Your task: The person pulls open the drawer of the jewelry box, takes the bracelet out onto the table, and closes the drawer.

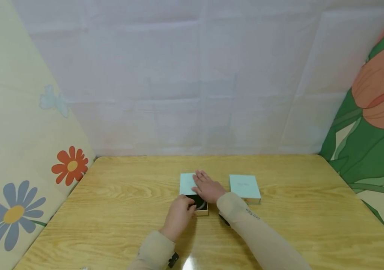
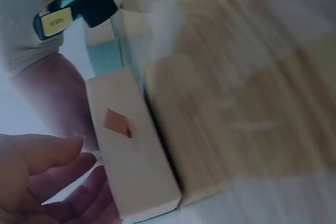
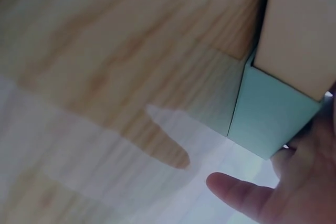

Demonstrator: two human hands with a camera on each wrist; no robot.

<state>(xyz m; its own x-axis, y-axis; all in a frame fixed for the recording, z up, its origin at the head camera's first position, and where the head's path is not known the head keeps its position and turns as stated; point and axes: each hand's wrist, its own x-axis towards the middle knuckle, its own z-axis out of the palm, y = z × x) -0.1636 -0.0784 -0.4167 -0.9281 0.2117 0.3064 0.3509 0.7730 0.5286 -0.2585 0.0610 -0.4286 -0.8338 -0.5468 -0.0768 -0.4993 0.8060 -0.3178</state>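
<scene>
A light blue box sleeve (image 1: 186,182) sits on the table with its black-lined drawer (image 1: 202,213) pulled out towards me. Inside the drawer a grey curved band (image 1: 201,206) shows, partly covered by my fingers. My left hand (image 1: 179,213) bends over the drawer's left side, fingertips at the band; I cannot tell whether they pinch it. In the left wrist view, a brown ribbon tab (image 2: 117,123) is on the drawer's pale front. My right hand (image 1: 208,186) rests on top of the sleeve with fingers extended. The right wrist view shows its thumb (image 3: 239,195) sticking out beside the sleeve.
A second light blue box (image 1: 244,186), closed, lies to the right of my right hand. The wood-grain table (image 1: 127,210) meets a white cloth backdrop (image 1: 192,75) at the back. Flower-printed panels stand on both sides. A small object (image 1: 84,268) shows at the bottom edge.
</scene>
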